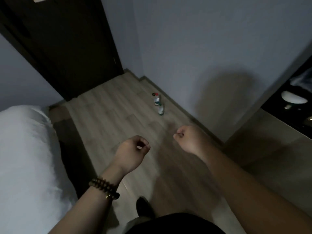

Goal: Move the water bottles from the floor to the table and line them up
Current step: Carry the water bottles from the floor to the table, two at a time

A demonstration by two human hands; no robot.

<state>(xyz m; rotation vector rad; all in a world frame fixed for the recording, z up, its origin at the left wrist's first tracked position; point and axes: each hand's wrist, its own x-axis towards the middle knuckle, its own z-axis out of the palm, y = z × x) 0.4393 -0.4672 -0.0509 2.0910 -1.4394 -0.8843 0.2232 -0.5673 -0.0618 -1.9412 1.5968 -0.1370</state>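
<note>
On the floor [104,119] beside the wall [202,48], a red-capped water bottle [156,99] stands upright just behind a second water bottle [160,110]. Nearer the camera, left hand [132,152] and right hand [190,139] hover apart, each grip curled together, holding nothing.

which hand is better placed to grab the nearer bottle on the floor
Right, marginally. The right hand sits slightly closer to the nearer bottle, which stands by the wall on the person's right; the left hand is further back. Both hold nothing; neither reaches it yet.

Wood floor [118,112] carries nearer bottle [160,110], farther bottle [156,99], both upright, near wall [202,65]
</note>
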